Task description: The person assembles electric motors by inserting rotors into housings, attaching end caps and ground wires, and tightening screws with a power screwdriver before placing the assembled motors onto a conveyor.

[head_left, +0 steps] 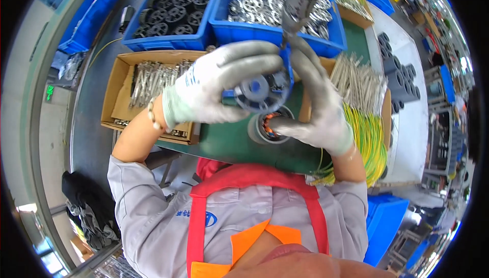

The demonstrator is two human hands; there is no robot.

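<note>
I count two gloved hands, one left and one right, with one disc and one cylinder by them. One hanging tool is above. Two blue bins are at the back: one of black wheels, one of silver parts, both too heaped to number. I also see one bracelet and one green sign.

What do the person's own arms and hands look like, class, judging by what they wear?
The left hand wears a white glove with greyed fingers, a blue marking and a pale green cuff; a beaded bracelet sits above it. The right hand wears a similar white glove, also grey on the fingers. Light grey sleeves end near the elbows.
</note>
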